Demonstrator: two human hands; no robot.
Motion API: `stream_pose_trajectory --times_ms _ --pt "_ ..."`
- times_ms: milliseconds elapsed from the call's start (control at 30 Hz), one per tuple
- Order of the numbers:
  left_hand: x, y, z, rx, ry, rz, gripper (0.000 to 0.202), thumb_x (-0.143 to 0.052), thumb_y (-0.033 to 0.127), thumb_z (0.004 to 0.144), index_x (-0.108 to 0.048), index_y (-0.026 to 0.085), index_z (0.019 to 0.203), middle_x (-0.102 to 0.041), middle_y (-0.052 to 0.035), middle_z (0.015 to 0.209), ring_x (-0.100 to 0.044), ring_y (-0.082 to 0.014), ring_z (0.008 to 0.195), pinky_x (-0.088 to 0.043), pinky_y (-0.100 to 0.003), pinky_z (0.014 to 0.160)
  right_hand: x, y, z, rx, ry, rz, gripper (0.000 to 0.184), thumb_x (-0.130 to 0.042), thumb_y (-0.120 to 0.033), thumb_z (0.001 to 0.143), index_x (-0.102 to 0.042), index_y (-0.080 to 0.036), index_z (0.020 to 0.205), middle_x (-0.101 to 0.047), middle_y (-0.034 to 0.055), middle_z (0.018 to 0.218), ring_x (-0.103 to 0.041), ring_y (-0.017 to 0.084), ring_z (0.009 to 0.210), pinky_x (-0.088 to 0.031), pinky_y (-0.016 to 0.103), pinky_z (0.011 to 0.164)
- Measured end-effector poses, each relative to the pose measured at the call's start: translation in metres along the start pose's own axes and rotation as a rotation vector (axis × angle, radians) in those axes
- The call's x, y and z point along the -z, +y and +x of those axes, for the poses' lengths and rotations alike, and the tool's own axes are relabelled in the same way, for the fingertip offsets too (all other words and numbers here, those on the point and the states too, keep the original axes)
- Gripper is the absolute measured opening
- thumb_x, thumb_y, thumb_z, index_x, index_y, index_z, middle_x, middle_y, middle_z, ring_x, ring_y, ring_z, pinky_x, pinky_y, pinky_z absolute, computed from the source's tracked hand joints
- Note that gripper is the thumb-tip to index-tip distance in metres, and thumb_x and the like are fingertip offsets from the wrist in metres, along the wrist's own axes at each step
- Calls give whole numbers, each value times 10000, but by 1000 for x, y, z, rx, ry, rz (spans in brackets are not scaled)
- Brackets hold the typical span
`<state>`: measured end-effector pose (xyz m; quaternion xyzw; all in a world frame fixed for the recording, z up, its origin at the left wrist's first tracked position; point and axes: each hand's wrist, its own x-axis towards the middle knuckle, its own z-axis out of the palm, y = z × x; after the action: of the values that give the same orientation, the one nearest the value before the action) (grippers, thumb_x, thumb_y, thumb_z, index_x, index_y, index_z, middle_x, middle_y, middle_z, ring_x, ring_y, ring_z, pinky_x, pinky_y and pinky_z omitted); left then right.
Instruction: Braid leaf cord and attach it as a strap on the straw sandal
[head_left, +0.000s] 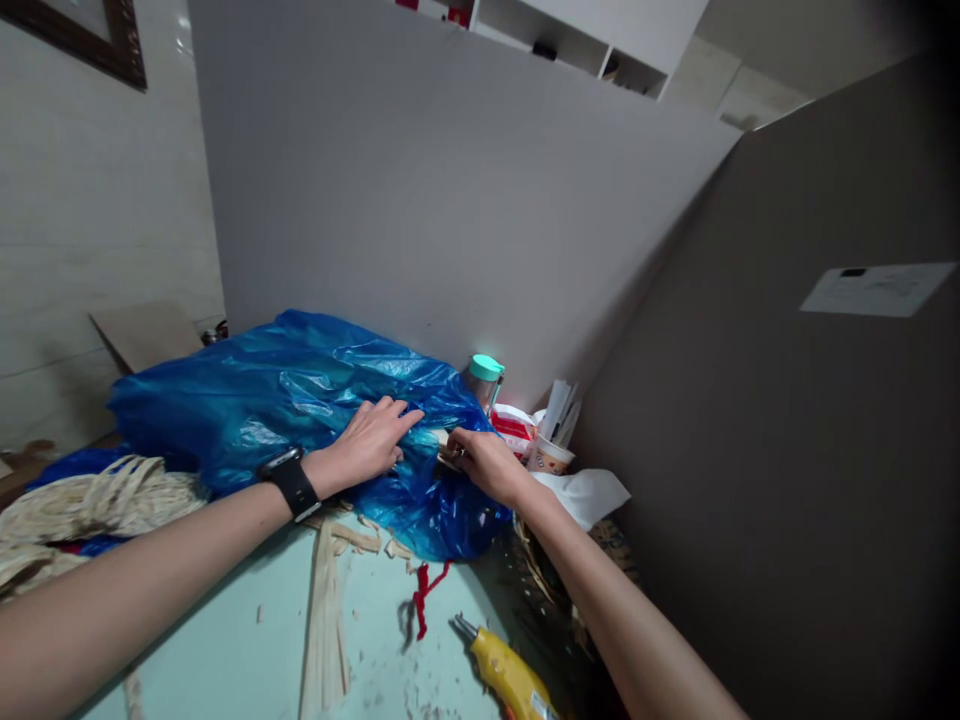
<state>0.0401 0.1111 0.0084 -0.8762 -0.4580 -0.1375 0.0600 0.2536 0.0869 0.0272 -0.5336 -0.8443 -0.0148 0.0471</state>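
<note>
A large, crumpled blue plastic bag (247, 400) lies across the back of the table, its opening towards the right. My left hand (367, 445), with a black watch (289, 480) on the wrist, rests palm down on the bag, fingers apart. At the opening, my right hand (484, 460) has its fingers bent together on a pale, flat piece (444, 446) that looks like a fibre strip. Its fingertips are partly hidden, and the bag's contents barely show.
On the pale green table (225, 620) lie dry fibre strips (322, 620), a red fuzzy cord (422, 600) and a yellow glue gun (510, 670). Braided coils (97, 500) sit left. A green-lidded bottle (486, 370) and a paper cup (550, 455) stand behind, near grey partitions (465, 200).
</note>
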Motion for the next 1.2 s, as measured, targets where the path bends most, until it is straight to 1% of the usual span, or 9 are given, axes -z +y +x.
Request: stream_pose_trajectory --times_ms 133,267,333,467,633,800,967,1100,1200 --pt "-3 2 -6 -25 33 23 627 -540 114 828 -434 179 1442 -527 -193 1390 -486 -377 1239 -411 -543 988 1 -7 1 -60 23 -75 298 -614 -315 955 -601 -153 1205 -657 72 1119 -663 202 956 -567 409 835" --pt "-1 14 -13 -111 87 40 712 -579 148 861 -309 225 1515 -402 -180 1517 -358 -337 1388 -319 -508 1102 -5 -16 3 -125 107 -116 296 -599 -295 961 -590 -169 1229 -633 80 1166 -641 216 1011 -559 411 846" --pt "0 20 -13 -140 104 46 638 -598 172 869 -388 230 1468 -438 -165 1488 -391 -318 1358 -345 -472 1084 -7 -16 4 -142 145 -110 221 -593 -281 962 -626 -167 1149 -630 78 1166 -624 219 1043 -548 410 861" --pt "-1 26 -4 -104 118 73 274 -574 158 899 -644 222 1156 -618 -121 1216 -556 -300 1121 -466 -448 901 -5 -10 1 -92 157 -43 142 -599 -268 956 -661 -152 1007 -659 54 1070 -627 200 1000 -524 402 874" --pt "-7 23 5 -37 131 120 225 -614 289 934 -642 173 1125 -638 -81 1189 -611 -249 1078 -521 -468 903 4 -1 -10 -67 214 79 138 -580 -207 943 -698 -191 1012 -694 37 983 -625 192 890 -484 328 791" --pt "-9 18 5 -37 139 128 257 -613 311 940 -637 176 1157 -646 -90 1217 -635 -242 1068 -545 -465 901 5 -8 -21 -63 363 209 148 -535 -179 924 -675 -202 880 -673 65 951 -543 242 1016 -413 323 858" --pt "-15 6 6 -44 153 96 274 -612 314 942 -630 179 1180 -638 -94 1241 -634 -244 1079 -545 -470 909 7 -8 -27 -115 503 459 109 -515 -172 871 -560 -202 776 -617 34 861 -548 198 848 -412 300 787" --pt "-22 -7 8 -40 154 58 291 -613 319 942 -622 177 1195 -637 -96 1243 -638 -244 1069 -552 -465 898 28 11 -44 -290 723 716 196 -455 -278 884 -471 -221 697 -481 -24 668 -470 168 661 -377 280 621" --pt "-25 -10 9 -42 163 34 295 -613 322 942 -621 176 1198 -637 -96 1240 -640 -244 1066 -552 -466 896 56 27 -65 -366 928 932 129 -445 -295 852 -427 -232 740 -447 -37 699 -485 150 662 -392 249 556"
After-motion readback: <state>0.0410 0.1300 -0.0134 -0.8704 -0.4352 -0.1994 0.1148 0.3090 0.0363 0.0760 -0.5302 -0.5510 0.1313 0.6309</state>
